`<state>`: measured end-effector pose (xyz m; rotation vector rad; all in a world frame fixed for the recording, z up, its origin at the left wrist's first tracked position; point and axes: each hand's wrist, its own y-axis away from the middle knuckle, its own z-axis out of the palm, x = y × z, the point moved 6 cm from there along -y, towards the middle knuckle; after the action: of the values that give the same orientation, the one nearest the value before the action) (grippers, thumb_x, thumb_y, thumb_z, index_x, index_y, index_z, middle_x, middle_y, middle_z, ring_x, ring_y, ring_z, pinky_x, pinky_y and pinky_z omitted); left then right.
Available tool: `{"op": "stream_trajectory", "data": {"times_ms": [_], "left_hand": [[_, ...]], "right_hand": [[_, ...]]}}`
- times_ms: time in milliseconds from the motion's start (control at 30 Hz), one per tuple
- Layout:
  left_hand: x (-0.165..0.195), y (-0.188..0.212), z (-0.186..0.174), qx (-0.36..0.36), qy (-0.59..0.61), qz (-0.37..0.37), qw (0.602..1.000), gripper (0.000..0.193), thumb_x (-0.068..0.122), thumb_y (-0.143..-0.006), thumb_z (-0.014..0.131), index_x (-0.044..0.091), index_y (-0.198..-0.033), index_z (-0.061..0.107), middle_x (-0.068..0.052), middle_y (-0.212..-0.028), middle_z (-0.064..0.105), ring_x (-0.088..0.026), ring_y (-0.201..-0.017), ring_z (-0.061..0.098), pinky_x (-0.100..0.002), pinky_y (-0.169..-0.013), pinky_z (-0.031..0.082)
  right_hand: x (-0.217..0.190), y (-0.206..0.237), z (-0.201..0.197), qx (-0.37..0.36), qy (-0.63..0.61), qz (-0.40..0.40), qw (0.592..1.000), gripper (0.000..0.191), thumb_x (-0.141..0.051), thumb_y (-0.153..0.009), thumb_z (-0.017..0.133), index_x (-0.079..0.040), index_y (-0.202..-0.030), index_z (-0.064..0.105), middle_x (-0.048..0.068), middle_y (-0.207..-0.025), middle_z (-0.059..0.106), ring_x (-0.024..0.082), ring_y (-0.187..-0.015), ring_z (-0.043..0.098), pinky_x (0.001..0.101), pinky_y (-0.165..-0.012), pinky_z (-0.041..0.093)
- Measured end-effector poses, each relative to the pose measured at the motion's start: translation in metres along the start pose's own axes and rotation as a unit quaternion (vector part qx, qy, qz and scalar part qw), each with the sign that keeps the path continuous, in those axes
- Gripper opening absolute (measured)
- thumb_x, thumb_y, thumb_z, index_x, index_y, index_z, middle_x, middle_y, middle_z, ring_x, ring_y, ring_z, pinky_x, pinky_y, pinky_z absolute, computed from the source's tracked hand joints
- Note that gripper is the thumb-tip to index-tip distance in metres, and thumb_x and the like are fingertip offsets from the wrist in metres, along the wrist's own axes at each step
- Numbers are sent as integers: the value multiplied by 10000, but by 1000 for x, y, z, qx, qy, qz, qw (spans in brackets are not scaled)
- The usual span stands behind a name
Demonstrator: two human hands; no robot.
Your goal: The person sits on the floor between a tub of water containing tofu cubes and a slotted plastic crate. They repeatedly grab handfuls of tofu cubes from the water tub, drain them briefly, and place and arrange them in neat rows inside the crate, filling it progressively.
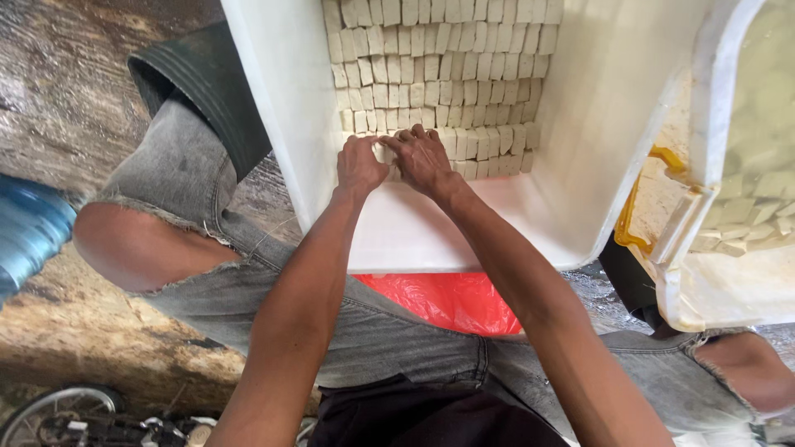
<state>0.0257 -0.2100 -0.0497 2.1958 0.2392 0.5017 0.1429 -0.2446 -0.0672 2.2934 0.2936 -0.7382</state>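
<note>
A large white plastic tub (580, 124) stands between my knees, its floor packed with tidy rows of pale cream blocks (447, 66). Both hands reach into it at the nearest row. My left hand (360, 164) has its fingers curled down onto the blocks at the row's left end. My right hand (424, 157) lies beside it, touching it, fingers bent over the same blocks. Whether either hand grips a block is hidden by the fingers.
A second white tub (729, 281) of loose pale blocks in liquid sits at the right, a yellow rim (629, 223) under it. Red plastic (455, 302) lies under the main tub. Blue container (29, 228) at left, black boot (211, 91), wet ground.
</note>
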Motion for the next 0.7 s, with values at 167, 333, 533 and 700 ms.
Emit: {"op": "stream_trajectory", "data": {"times_ms": [167,333,533,700], "left_hand": [[3,0,5,8,-30,-19,999,677,171,-675,887,136,-1302,635,-170,-1303,564,-379,-1188,562,-468,-973,507],[22,25,25,147,-102,267,947,762,30,-599,799,128,-1338,641,-188,-1399,570,-396,-1298,493,-553,-1027,442],[16,18,47,-3,-121,227,966,655,11,-707,697,74,-1357,649,-167,-1304,669,-374,-1247,584,-485,-1080,451],[31,12,4,53,-59,240,968,743,3,-598,702,5,-1336,618,-257,-1331,613,-425,-1265,538,-485,-1083,399]], "right_hand": [[-10,8,-34,85,-49,17,995,551,-97,-825,739,-93,-1366,635,141,-1143,712,375,-1064,621,548,-886,496],[4,122,-128,177,-325,2,929,492,-75,-919,781,-94,-1388,631,127,-1131,721,242,-964,718,375,-844,591],[174,341,-287,567,-215,187,773,243,-24,-1006,698,-21,-1248,702,107,-1078,731,149,-928,733,308,-811,626],[295,280,-251,412,-145,174,882,399,18,-906,734,20,-1304,697,197,-1266,669,279,-1085,649,400,-836,576]]}}
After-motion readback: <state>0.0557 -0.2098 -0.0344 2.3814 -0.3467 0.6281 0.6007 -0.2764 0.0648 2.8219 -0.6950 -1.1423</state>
